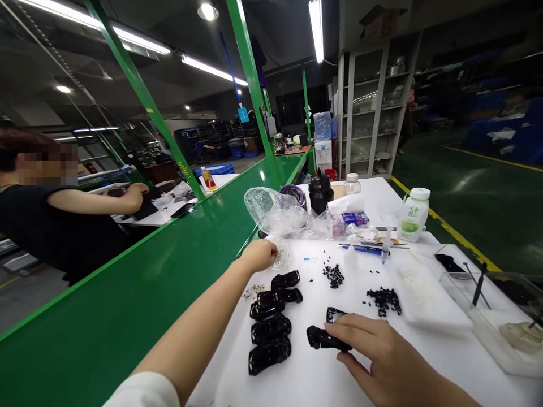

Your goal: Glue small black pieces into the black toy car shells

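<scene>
Reaching with the left hand [258, 256] into or against a small clear bag [285, 257] of tiny pale bits [278, 256], fingertips hidden, so cannot tell whether pinching any; just beyond, a crumpled plastic bag [275, 210]; pinching a black car-shaped piece [319, 338] between right hand's [377, 347] thumb and fingers; right of that hand, a white tray [449, 329]; beyond it, loose black parts [384, 301]; in the way, between left forearm and right hand, similar black pieces [270, 329].

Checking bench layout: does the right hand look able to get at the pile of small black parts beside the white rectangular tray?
Probably yes: the pile lies uncovered near the right hand, though that hand holds a black car-shaped piece.
</scene>
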Demonstrator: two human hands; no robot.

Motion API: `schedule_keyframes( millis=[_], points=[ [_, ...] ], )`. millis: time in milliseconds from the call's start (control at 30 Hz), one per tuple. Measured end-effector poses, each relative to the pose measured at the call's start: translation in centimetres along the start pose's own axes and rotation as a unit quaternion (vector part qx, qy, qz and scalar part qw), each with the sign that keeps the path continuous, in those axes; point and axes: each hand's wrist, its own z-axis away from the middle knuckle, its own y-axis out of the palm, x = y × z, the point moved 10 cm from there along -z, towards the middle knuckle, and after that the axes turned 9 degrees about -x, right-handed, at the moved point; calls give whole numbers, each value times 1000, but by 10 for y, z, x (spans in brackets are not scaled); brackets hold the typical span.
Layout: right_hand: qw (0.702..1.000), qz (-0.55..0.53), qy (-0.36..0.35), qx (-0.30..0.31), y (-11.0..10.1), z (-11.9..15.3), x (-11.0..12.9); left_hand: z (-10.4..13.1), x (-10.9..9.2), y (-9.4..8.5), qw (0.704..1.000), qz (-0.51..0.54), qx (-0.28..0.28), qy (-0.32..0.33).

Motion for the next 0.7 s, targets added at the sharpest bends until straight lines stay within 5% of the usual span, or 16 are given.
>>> schedule_keyframes(
  millis=[233,467,700],
  points=[
    [990,-61,129,7,5,2,-29,3,11,-5,1000,11,-12,-12],
    [935,-178,306,-21,5,5,-58,19,12,-16,997,31,-58,-41],
    [893,-248,375,-22,13,15,-70,27,2,-32,984,132,-102,-64]
  ],
)
